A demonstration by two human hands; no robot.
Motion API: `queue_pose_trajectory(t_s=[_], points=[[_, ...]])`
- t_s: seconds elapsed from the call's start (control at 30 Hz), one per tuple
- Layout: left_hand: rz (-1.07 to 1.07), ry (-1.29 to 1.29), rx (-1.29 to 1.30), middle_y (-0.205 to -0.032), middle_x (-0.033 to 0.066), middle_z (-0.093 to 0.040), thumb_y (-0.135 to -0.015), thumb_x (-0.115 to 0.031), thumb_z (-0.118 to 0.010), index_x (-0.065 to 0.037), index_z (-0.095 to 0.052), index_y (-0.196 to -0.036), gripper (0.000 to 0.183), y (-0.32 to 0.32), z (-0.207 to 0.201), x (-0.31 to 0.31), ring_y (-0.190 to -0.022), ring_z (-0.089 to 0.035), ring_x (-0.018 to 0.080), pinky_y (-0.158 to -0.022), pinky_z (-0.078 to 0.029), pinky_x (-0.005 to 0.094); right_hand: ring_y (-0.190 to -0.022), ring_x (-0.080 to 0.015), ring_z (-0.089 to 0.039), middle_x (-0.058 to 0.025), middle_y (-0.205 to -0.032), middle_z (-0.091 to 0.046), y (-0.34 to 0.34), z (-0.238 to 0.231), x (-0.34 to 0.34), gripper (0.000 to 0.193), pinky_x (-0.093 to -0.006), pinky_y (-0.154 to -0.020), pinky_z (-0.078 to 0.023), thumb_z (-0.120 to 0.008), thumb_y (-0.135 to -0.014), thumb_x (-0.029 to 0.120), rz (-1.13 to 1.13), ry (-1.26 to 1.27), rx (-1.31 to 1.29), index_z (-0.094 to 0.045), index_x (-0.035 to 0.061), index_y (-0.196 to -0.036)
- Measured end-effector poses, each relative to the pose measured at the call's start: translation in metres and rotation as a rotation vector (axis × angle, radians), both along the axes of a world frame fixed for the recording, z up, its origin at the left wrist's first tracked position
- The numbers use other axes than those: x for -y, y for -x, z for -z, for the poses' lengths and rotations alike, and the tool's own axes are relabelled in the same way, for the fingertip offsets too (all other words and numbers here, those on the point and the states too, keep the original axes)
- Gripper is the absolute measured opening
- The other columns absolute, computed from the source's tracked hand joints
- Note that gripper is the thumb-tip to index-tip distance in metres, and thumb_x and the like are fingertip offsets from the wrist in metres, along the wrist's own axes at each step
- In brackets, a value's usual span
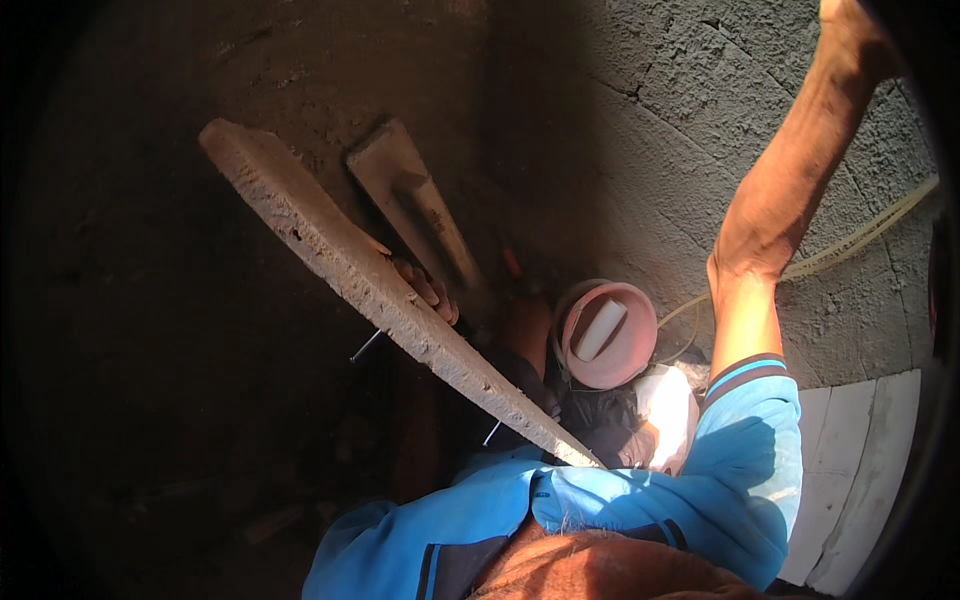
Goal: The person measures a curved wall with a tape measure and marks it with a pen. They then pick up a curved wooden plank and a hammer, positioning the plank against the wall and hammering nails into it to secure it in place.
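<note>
A long, rough board (310,240), pale and crusted along its edge, slants from the upper left down to my chest. Two nails stick out of its lower side. Fingers of my left hand (430,292) curl over the board's far edge; the board hides the rest of the hand. My right arm stretches to the upper right, along the rough grey wall (680,130). Only the start of my right hand (850,18) shows at the picture's rim, its fingers cut off. Beyond the board, a flat float with a handle (425,205) lies in shadow.
A pink bucket (610,375) with a white cylinder (602,330) inside stands right of the board. Beside it are a white bag (668,415) and a dark bag. A yellowish hose (860,235) runs behind my right arm. White panels (840,470) are at lower right. Deep shadow covers the left.
</note>
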State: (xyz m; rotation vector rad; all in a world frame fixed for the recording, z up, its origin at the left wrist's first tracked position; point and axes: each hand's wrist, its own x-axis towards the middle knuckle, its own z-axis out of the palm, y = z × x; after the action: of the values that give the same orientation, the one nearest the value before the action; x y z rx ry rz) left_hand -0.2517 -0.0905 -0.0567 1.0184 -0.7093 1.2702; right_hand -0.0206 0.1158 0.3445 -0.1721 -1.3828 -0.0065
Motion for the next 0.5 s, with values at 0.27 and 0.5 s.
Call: queue_pose_trajectory(t_s=[0.27, 0.5], points=[[0.081, -0.028, -0.034, -0.146, 0.0237, -0.044, -0.104, -0.040, -0.043, -0.013, -0.033, -0.148, 0.054, 0.021, 0.012, 0.039, -0.137, -0.038, 0.0399, -0.108, -0.033, 0.0605, -0.064, -0.0247, -0.064, -0.0162, -0.079, -0.065, 0.102, 0.282, -0.167, 0.044, -0.0383, -0.059, -0.051, -0.045, -0.102, 0.035, 0.254, 0.764, 0.515, -0.065, -0.0033, -0.106], [0.096, -0.006, -0.086, -0.143, 0.0213, -0.047, -0.104, -0.040, -0.042, -0.013, -0.036, -0.147, 0.052, 0.027, 0.009, 0.045, -0.134, -0.041, 0.0387, -0.104, -0.036, 0.0589, -0.070, -0.0343, -0.063, -0.0180, -0.074, -0.062, 0.044, 0.111, -0.121, 0.033, -0.0442, -0.068, -0.051, -0.052, -0.098, 0.033, 0.259, 0.355, 0.672, -0.064, 0.0023, -0.093]])
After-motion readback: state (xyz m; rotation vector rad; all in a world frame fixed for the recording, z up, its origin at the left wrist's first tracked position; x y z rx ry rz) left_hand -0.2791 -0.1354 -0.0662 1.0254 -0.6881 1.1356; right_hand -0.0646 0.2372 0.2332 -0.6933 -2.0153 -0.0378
